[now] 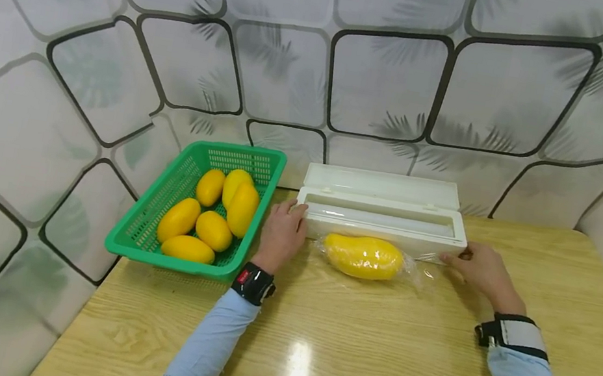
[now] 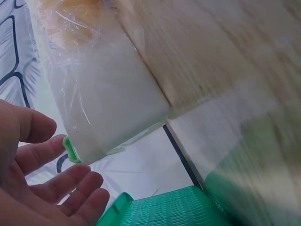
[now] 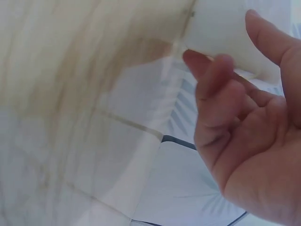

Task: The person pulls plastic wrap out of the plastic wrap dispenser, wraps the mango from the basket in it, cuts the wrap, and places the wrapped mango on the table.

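Note:
A white cling film dispenser [image 1: 377, 234] stands at the back of the table with its lid raised, a film roll inside. Against its front lies a yellow mango [image 1: 363, 257] wrapped in clear film, loose film spreading at both ends. My left hand [image 1: 284, 230] is at the dispenser's left end; in the left wrist view its fingers are loosely bent beside a small green tab [image 2: 71, 149]. At the right end is my right hand [image 1: 480, 272], its thumb and fingers spread apart around the corner in the right wrist view [image 3: 249, 113]. Neither hand grips anything visibly.
A green plastic basket [image 1: 118, 243] with several unwrapped mangoes [image 1: 214, 231] stands left of the dispenser, close to my left forearm. Patterned wall covering [image 1: 388, 90] rises behind the wooden table [image 1: 368, 363].

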Motion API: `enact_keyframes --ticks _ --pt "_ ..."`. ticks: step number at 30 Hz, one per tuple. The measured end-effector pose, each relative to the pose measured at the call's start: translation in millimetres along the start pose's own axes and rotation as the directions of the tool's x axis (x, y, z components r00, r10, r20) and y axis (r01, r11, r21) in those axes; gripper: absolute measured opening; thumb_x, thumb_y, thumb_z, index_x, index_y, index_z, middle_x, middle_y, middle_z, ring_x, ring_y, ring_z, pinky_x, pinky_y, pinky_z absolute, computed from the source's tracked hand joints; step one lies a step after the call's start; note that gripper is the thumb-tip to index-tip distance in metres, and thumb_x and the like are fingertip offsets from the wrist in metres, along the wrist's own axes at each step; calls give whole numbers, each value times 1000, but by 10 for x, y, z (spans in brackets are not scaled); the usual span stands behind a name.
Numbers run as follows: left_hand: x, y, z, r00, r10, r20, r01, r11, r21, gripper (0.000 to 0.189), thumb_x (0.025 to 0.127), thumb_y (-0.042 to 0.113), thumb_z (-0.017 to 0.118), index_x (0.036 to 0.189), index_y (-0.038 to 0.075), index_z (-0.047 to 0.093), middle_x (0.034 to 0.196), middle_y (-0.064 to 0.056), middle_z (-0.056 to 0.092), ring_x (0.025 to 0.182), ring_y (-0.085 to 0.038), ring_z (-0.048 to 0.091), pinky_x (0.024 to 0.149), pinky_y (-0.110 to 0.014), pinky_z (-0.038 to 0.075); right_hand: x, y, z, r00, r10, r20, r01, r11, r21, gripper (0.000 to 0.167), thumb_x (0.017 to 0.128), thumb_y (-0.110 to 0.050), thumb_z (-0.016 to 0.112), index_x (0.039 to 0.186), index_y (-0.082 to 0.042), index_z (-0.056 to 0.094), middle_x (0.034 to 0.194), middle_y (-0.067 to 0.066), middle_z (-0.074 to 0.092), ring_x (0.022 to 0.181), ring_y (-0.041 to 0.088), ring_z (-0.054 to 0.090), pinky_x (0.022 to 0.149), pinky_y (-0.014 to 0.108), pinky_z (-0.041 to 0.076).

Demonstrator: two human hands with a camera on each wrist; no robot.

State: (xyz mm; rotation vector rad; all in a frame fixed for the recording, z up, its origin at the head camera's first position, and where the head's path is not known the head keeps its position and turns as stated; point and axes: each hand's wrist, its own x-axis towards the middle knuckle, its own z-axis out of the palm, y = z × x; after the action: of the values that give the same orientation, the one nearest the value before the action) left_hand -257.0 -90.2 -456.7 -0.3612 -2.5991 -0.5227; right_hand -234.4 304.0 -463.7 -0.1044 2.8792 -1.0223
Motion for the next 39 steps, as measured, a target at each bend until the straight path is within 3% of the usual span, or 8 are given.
enact_keyframes --ticks 4,7,11,16,22,30,34,39 --pt "-1 11 -2 1000 9 -14 -9 1000 17 34 94 10 61 127 2 64 130 -26 57 114 -41 53 95 -48 47 -24 -48 -10 1000 21 16 -22 997 77 79 96 -45 62 136 18 39 124 39 53 95 40 63 74 45 55" --pt "-6 46 -3 999 42 -15 -41 998 40 42 93 12 64 133 3 56 133 -27 50 119 -42 47 98 -51 43 -25 -65 8 999 35 -13 -33 993 117 89 96 -46 61 145 19 23 137 44 38 119 54 46 94 61 44" --pt "-11 153 -12 988 139 63 -142 989 39 47 94 24 66 136 9 53 140 -22 44 126 -40 39 104 -53 35 -21 -68 58 996 8 -87 6 988 157 89 96 -38 64 146 19 19 140 45 30 127 59 33 100 71 31" --pt "-32 342 0 931 309 195 -315 949 -1 55 93 45 67 138 17 55 144 -16 42 131 -36 33 105 -53 29 -45 -89 113 988 -8 -157 37 983 181 81 95 -30 66 144 19 24 140 44 30 128 57 33 101 70 31" --pt "-97 481 101 864 455 216 -480 873 82 35 93 48 66 120 27 69 133 -10 48 121 -31 36 100 -46 30 -101 -115 155 982 -9 -186 49 976 211 78 96 -29 64 143 19 25 138 43 32 123 56 37 92 64 40" --pt "-109 539 163 874 436 216 -468 874 131 21 94 44 65 109 30 71 130 -6 49 122 -29 38 102 -45 32 -125 -142 165 972 28 -234 37 963 268 76 94 -31 67 147 11 30 140 34 37 102 35 46 65 23 45" --pt "-97 568 148 876 425 228 -461 877 133 22 95 44 65 109 28 69 131 -4 52 123 -29 41 103 -46 34 -130 -157 156 971 52 -231 38 928 371 76 93 -27 69 147 8 30 142 31 35 100 24 45 65 15 44" --pt "-117 583 133 877 404 260 -448 883 141 24 95 44 64 112 27 67 126 1 59 124 -29 44 104 -46 35 -161 -154 122 990 73 -117 -9 879 476 74 95 -24 68 150 6 28 149 28 28 94 4 46 72 16 47"
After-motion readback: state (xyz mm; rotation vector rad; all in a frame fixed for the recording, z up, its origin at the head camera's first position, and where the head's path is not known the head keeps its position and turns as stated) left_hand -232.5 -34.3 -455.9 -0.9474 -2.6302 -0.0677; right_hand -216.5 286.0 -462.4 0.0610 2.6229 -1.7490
